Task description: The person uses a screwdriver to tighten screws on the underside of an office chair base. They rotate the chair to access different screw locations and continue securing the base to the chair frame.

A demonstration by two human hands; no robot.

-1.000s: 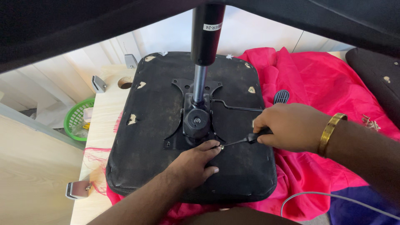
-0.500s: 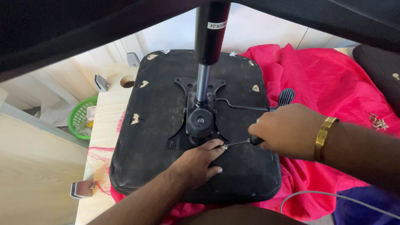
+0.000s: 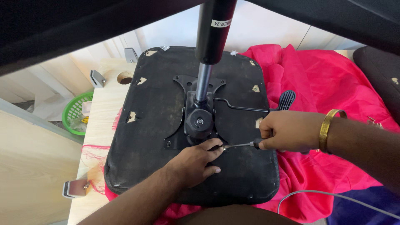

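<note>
An upturned black chair seat (image 3: 154, 137) lies on a pink cloth (image 3: 329, 87). A black metal mounting plate (image 3: 179, 121) with a knob and a gas cylinder (image 3: 213, 37) stands at its middle. My right hand (image 3: 287, 131), with a gold bangle on the wrist, grips a screwdriver (image 3: 241, 145) whose tip meets the plate's near corner. My left hand (image 3: 198, 160) rests on the seat, its fingertips pinched around the screwdriver tip. A black lever (image 3: 254, 107) runs from the plate to the right.
A light wooden table (image 3: 100, 133) carries the seat; metal brackets (image 3: 75, 188) sit on its left edge. A green basket (image 3: 75, 112) stands on the floor at left. A grey cable (image 3: 333, 198) crosses the cloth at lower right. A dark cushion (image 3: 381, 79) lies at far right.
The view has shifted slightly. Both hands stay at the plate's near corner with the screwdriver; no clear movement of the seat.
</note>
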